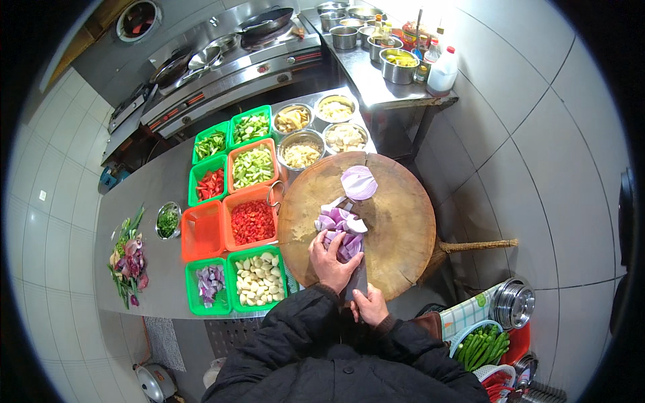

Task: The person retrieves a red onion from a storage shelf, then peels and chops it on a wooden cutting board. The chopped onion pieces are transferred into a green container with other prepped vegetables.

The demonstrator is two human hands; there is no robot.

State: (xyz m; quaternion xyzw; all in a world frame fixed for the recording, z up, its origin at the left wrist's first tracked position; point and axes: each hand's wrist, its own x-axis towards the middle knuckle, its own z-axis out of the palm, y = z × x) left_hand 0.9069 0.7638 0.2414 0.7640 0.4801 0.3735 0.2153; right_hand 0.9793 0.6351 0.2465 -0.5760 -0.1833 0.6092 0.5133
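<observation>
A round wooden chopping block (398, 221) stands before me with a heap of cut red onion pieces (338, 220) on it. My left hand (333, 262) grips the near part of the heap, its thumb and fingers around several pieces. In my right hand (371, 306) is a knife, its handle hidden in my fist. The knife's blade (359, 279) points away from me, partly under my left hand and beside the onion. Farther back on the block lies a larger piece of red onion (359, 182), apart from the heap.
Left of the block stand green and orange baskets, including chopped red chillies (253, 222), garlic cloves (260, 278) and diced onion (210, 284). Metal bowls (301, 149) border its far edge. Vegetable scraps (130, 259) lie at far left. A stove (237, 75) stands behind; a tiled wall (534, 166) rises right.
</observation>
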